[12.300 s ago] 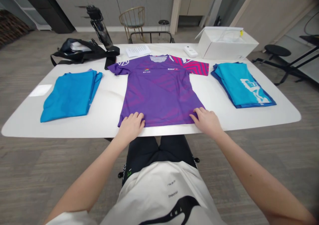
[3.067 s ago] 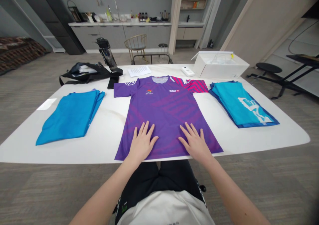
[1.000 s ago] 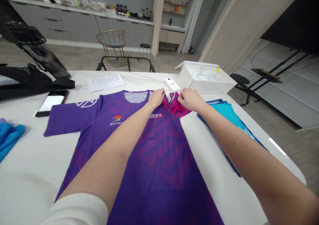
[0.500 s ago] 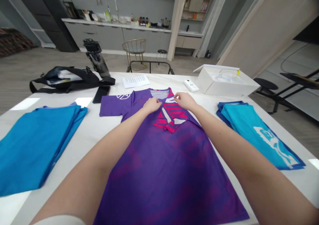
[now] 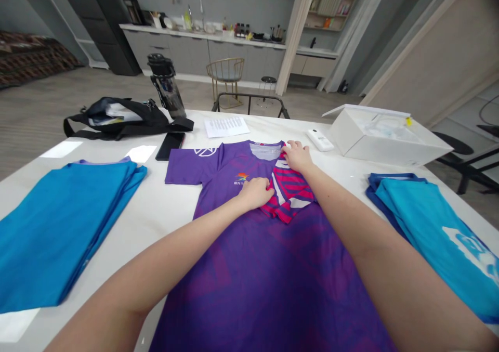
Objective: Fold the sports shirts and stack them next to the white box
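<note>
A black bottle [image 5: 167, 88] stands near an open white box [image 5: 390, 136].

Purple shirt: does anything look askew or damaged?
The striped sleeve is turned inward over the shirt, with the left hand and right hand on it, while the purple sleeve sticks straight out, so it looks lopsided. No damage shows.

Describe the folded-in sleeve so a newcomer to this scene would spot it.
On the white table, find the purple T-shirt in the middle. Below its collar, beside the left hand, the striped sleeve lies folded inward. Its pink-red stripes and white patches set it apart from the opposite sleeve, which is purple with a white emblem and points outward.
</note>
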`<state>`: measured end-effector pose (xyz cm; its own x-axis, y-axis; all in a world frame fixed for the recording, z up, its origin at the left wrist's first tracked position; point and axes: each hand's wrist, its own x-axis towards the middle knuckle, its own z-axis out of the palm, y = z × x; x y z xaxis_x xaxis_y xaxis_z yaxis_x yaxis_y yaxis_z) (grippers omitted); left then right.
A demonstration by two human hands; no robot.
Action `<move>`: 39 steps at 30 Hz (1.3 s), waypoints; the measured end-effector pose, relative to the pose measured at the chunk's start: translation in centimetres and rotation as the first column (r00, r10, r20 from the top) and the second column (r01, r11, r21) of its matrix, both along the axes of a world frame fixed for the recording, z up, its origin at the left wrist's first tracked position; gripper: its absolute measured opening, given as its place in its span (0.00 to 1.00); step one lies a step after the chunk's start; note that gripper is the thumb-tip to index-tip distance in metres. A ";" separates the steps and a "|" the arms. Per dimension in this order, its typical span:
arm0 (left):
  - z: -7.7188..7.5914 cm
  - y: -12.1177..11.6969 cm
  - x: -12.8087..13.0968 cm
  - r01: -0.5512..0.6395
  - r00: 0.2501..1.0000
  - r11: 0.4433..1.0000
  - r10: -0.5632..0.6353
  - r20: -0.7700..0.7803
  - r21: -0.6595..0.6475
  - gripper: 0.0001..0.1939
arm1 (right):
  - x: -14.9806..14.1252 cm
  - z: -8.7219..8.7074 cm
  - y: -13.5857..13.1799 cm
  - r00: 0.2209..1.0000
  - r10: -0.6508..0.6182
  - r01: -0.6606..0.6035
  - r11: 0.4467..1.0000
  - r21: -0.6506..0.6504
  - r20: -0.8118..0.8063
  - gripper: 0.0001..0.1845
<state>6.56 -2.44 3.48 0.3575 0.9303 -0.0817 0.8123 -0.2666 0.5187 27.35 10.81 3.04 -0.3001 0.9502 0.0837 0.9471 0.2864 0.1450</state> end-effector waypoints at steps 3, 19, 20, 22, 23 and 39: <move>-0.3 0.7 -0.3 -0.040 0.982 0.998 0.031 0.188 0.046 0.10 | 0.1 -0.1 0.6 0.998 0.061 -0.061 0.998 -0.002 0.009 0.22; -2.1 1.1 -1.3 -0.207 0.906 0.978 0.186 0.380 0.016 0.07 | 1.6 -0.9 2.5 0.999 0.030 -0.031 0.999 0.016 0.014 0.22; -2.3 1.0 -1.6 -0.226 0.909 0.974 0.209 0.360 0.006 0.08 | 1.7 -0.9 2.5 0.999 0.033 -0.033 0.999 0.015 0.007 0.21; -2.6 0.9 -2.1 -0.261 0.911 0.965 0.251 0.326 -0.013 0.09 | 1.8 -0.9 2.6 0.999 0.032 -0.032 0.999 0.013 -0.008 0.19; -2.6 0.8 -2.3 -0.273 0.911 0.962 0.266 0.315 -0.023 0.09 | 1.8 -0.9 2.6 0.999 0.029 -0.029 1.000 0.010 -0.015 0.18; 3.8 11.5 -10.1 -0.401 0.877 0.914 0.365 0.313 0.058 0.07 | 0.4 3.8 7.5 0.978 -0.180 0.182 0.983 0.009 -0.107 0.17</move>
